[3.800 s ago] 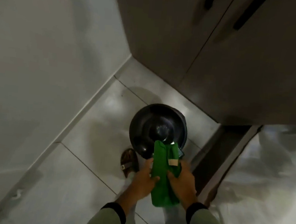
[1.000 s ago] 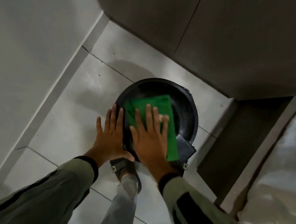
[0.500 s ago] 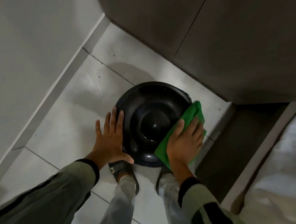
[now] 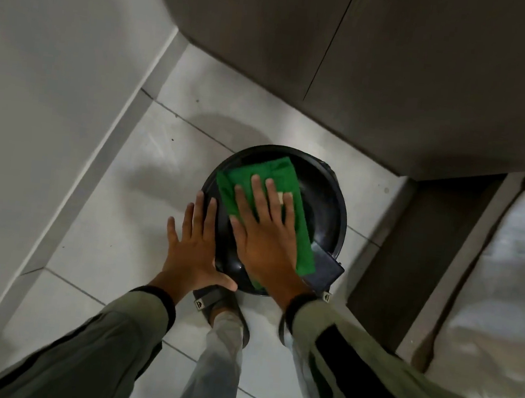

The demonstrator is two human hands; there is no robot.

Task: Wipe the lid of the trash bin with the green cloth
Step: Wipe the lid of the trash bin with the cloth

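A round black trash bin lid lies below me on the tiled floor. The folded green cloth is spread over the lid's left half and middle. My right hand presses flat on the cloth with its fingers spread. My left hand rests flat against the lid's left rim, fingers apart, thumb along the near edge. A dark pedal sticks out at the bin's near right, partly under the cloth.
Grey cabinet doors rise just behind the bin. A white wall with a skirting board runs along the left. My sandalled foot stands right before the bin. A dark raised step borders the right.
My right hand has slid the cloth from the lid's right edge back across to its left and middle. My left hand has stayed on the left rim.
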